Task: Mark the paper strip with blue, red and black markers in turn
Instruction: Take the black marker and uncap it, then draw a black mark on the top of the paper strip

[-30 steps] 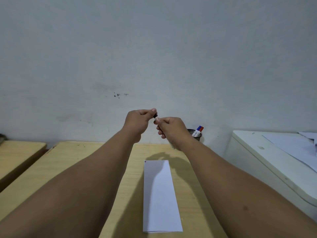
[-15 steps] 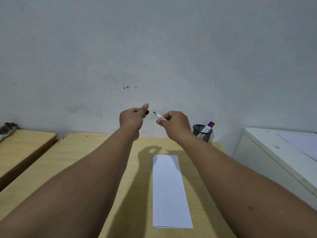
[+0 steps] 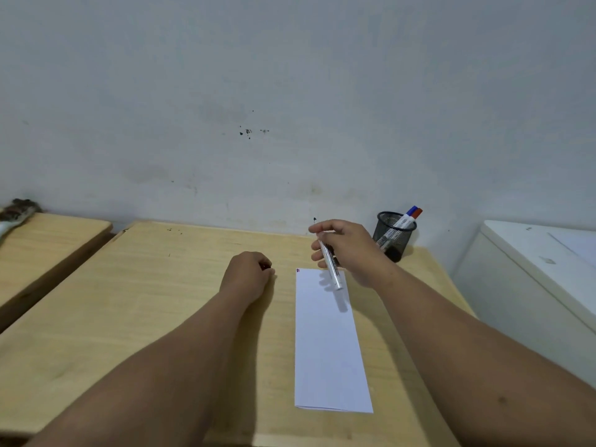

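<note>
The left hand [image 3: 246, 279] is rested on the worktop [image 3: 145, 301], curled closed around a small dark item, just left of the paper strip [image 3: 327, 350]. Above the strip's far end, an uncapped marker [image 3: 329, 262] is pinched by the right hand [image 3: 346, 250]. A mesh pen cup [image 3: 392, 235] is seen beyond.

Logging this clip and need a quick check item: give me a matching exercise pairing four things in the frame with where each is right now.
Things:
1. black marker
2. paper strip
3. mesh pen cup
4. left hand

Places:
A. flat on the desk, centre-right
B. closed, resting on the desk left of the strip
C. in the right hand
D. far right corner, by the wall

Pairs: 1-C, 2-A, 3-D, 4-B
</note>
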